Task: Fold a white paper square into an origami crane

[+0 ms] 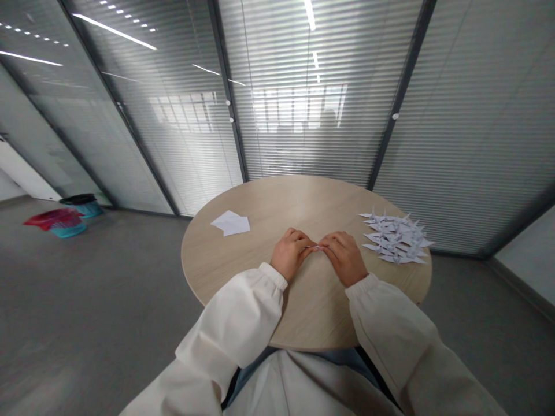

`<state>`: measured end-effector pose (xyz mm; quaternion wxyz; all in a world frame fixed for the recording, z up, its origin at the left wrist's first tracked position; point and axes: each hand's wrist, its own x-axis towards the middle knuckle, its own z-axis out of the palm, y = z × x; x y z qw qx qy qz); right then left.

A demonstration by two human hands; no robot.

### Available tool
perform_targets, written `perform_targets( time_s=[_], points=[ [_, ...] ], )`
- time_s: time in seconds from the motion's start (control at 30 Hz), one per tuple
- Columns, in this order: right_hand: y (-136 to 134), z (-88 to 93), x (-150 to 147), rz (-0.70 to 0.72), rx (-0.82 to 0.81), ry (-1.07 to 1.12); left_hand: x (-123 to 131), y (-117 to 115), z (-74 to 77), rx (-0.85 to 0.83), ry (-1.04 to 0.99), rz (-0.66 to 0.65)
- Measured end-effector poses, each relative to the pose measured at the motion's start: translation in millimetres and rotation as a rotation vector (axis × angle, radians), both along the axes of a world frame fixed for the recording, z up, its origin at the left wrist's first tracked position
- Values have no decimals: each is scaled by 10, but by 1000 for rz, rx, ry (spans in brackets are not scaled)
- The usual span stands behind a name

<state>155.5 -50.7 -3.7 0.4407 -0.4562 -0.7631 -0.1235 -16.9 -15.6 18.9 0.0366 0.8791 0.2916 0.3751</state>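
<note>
Over the middle of the round wooden table (pixel 303 196), my left hand (pixel 292 252) and my right hand (pixel 344 255) meet at the fingertips. Both are closed on a small folded white paper (pixel 318 248), mostly hidden by the fingers. Flat white paper sheets (pixel 231 223) lie on the table to the left of my hands. At the right side rests a cluster of several folded white paper pieces (pixel 396 238) with pointed ends, like cranes.
Behind the table stands a glass partition with blinds (pixel 303 138). On the floor at the far left are a bin with a red liner (pixel 58 219) and a bin with a black liner (pixel 84 203).
</note>
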Motion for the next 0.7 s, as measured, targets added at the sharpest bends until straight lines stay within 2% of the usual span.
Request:
perform_targets(
  time_s=[0.1,0.2,0.37,0.53,0.7],
  points=[
    [-20,25,-9,3,-1,16,11,7,0,-93,-45,11],
    [-38,51,-26,-6,6,122,26,-5,25,-232,-147,28],
    [-65,74,-45,-31,-5,356,64,-8,40,-589,-402,-6],
    [-97,104,-51,32,-35,294,104,11,29,-908,-609,-122],
    [-102,120,-61,77,-81,295,119,-7,49,-1007,-647,-208]
  ],
)
